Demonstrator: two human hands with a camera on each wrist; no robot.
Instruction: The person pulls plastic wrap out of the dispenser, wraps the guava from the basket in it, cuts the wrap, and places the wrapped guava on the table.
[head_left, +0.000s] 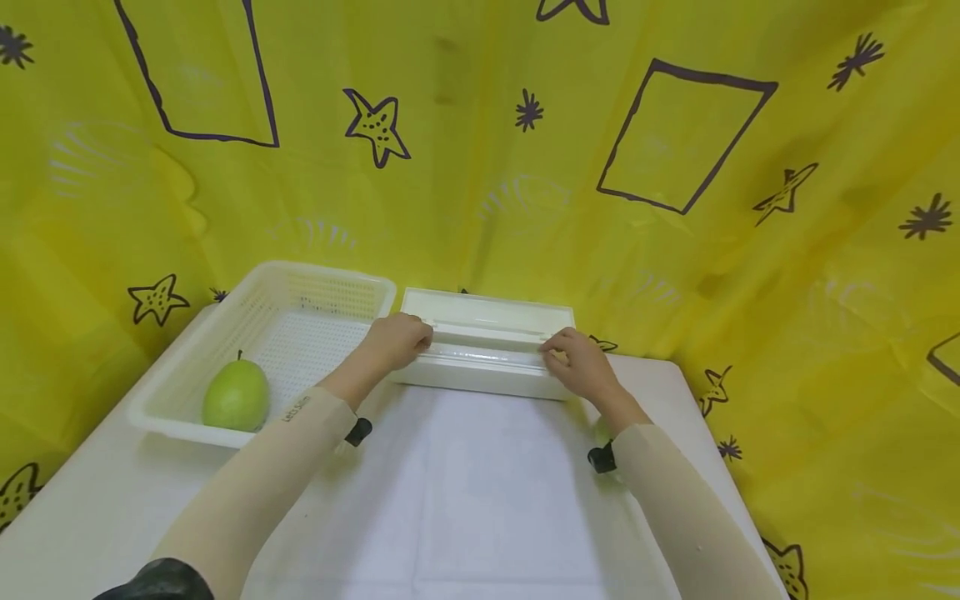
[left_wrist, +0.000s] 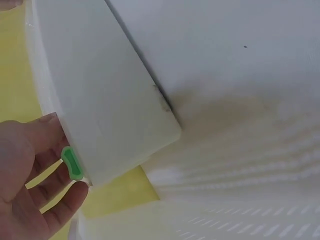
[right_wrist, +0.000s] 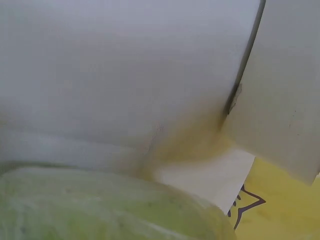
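Observation:
A long white cling film box (head_left: 487, 379) lies at the back of the table with its lid (head_left: 487, 312) raised. Shiny clear cling film (head_left: 483, 357) shows along its opening. My left hand (head_left: 397, 340) is at the left end of the opening, fingers curled, pinching at the film's edge. Close up in the left wrist view, its fingers (left_wrist: 65, 205) curl beside a small green piece (left_wrist: 73, 163) on the box. My right hand (head_left: 581, 365) pinches at the film's right end with thumb and forefinger. That hand is out of the right wrist view.
To the left stands a white plastic basket (head_left: 191, 431) holding a green pear (head_left: 236, 396). A green, film-covered thing (right_wrist: 100, 205) sits below my right wrist. Behind the table (head_left: 480, 500) hangs a yellow patterned curtain (head_left: 465, 167).

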